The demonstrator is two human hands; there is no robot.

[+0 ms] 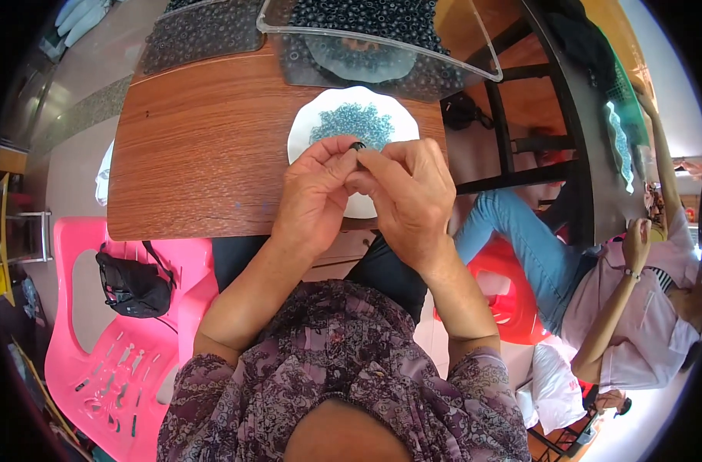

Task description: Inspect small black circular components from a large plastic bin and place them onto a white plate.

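Over the near part of a white scalloped plate (pixel 299 129), my two hands meet with fingertips pinched together. Between the fingertips is a small black ring-shaped bead (pixel 358 145); my left hand (pixel 311 192) and my right hand (pixel 414 192) both close on it. Tiny clear blue-green beads (pixel 355 122) lie heaped on the plate. Just beyond it, a clear plastic tub (pixel 466 65) holds many black ring-shaped beads (pixel 358 15). Whether a tiny bead is also between my fingers is too small to tell.
The plate stands on a brown wooden table (pixel 189 154). Another clear tub (pixel 204 38) of dark beads sits at the far left. A pink chair (pixel 81 331) with a black bag (pixel 135 285) is at my left. On the right, a person (pixel 636 308) sits on a red stool (pixel 505 300).
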